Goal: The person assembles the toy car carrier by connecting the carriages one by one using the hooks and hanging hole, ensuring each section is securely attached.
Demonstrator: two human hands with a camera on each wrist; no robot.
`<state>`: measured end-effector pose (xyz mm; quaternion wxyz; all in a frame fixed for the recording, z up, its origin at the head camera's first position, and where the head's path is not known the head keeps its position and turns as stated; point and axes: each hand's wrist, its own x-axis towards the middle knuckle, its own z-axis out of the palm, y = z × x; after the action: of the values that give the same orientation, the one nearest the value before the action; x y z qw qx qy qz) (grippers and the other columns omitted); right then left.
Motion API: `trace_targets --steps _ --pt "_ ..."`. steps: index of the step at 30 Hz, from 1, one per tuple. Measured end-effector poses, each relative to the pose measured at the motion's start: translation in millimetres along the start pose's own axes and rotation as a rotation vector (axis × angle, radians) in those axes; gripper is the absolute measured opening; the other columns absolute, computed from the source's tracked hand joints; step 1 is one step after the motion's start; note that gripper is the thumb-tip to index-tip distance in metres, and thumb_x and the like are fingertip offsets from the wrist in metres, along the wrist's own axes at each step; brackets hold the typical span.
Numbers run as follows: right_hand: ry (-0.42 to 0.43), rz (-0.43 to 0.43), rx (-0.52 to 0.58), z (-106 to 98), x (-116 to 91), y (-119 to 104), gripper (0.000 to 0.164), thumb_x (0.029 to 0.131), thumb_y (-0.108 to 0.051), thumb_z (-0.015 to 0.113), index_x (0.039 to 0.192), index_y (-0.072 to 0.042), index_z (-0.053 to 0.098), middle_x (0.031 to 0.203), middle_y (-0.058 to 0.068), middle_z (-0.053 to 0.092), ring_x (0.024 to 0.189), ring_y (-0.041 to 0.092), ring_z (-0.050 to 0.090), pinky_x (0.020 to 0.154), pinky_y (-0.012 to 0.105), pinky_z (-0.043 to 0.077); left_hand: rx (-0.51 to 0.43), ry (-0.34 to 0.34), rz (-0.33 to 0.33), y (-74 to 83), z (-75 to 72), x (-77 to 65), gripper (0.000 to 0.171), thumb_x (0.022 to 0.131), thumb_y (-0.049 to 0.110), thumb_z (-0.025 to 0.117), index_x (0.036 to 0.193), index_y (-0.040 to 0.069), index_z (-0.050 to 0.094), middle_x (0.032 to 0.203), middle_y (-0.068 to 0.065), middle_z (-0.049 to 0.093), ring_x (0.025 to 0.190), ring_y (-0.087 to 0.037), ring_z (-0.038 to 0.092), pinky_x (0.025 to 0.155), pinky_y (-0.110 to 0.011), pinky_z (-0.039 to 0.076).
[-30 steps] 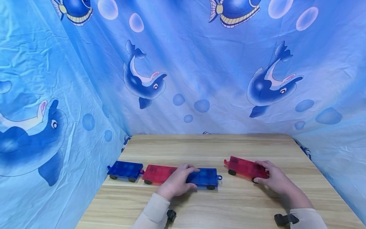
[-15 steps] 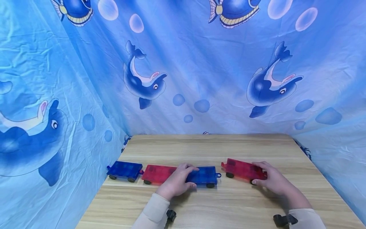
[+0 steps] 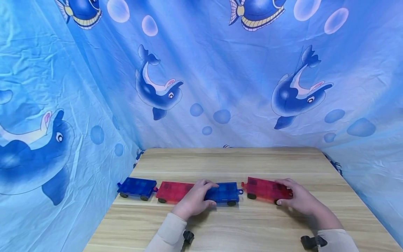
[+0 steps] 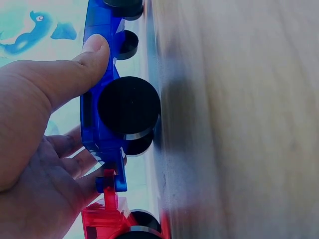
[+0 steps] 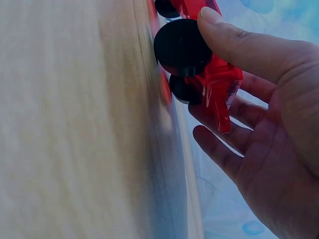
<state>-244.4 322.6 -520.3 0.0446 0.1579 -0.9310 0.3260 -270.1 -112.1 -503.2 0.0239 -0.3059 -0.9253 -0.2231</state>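
Note:
Low wheeled toy train cars of clear plastic run in a row across the table. My left hand grips a blue car, thumb on its near side and fingers over the far one. Behind that hand, a red car is coupled to the blue one; the left wrist view shows their link. Farther left, another blue car joins the row. My right hand pinches the right end of a second red car, which sits slightly angled. Its left hook is right beside the gripped blue car's ring.
The wooden table extends behind and in front of the row. Blue cloth printed with dolphins and fish hangs behind it and along both sides. Each sleeve carries a black strap mount near the wrist.
My right hand has moved the red car left and a little nearer, narrowing the gap to the blue car. The blue car's right end has swung slightly away and left.

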Motion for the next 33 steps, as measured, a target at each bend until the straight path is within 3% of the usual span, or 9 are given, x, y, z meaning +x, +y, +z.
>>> trace_targets --steps 12,20,28,33 --pt "-0.082 0.015 0.057 -0.5 1.1 -5.6 0.08 0.08 -0.031 0.092 0.149 -0.011 0.057 0.138 0.007 0.059 0.13 0.038 0.056 0.104 0.058 0.049 -0.017 -0.005 -0.01 -1.1 0.1 1.0 0.059 0.091 0.036 0.084 0.145 0.028 0.061 0.14 0.0 0.054 0.132 -0.022 0.05 0.11 -0.044 0.048" --pt "-0.101 -0.004 0.079 0.3 1.3 -8.3 0.081 0.078 -0.028 0.094 0.148 -0.011 0.058 0.136 0.008 0.059 0.128 0.038 0.057 0.095 0.043 0.056 -0.018 0.001 -0.013 -0.5 0.2 1.0 0.059 0.091 0.036 0.083 0.145 0.028 0.061 0.14 0.0 0.054 0.132 -0.021 0.05 0.11 -0.044 0.048" --pt "-0.104 0.001 0.067 0.7 1.3 -7.0 0.083 0.076 -0.032 0.094 0.149 -0.015 0.058 0.138 0.006 0.058 0.134 0.041 0.052 0.104 0.06 0.047 -0.011 0.004 -0.015 1.8 -1.0 0.7 0.059 0.092 0.035 0.083 0.145 0.026 0.061 0.141 -0.001 0.054 0.132 -0.022 0.051 0.11 -0.044 0.048" --pt "-0.103 0.0 0.064 1.1 1.6 -6.8 0.081 0.078 -0.031 0.093 0.15 -0.014 0.057 0.137 0.005 0.058 0.132 0.038 0.054 0.099 0.045 0.053 0.004 0.0 -0.012 2.0 -1.1 0.5 0.06 0.091 0.036 0.083 0.146 0.026 0.061 0.141 -0.001 0.055 0.132 -0.022 0.051 0.11 -0.044 0.048"
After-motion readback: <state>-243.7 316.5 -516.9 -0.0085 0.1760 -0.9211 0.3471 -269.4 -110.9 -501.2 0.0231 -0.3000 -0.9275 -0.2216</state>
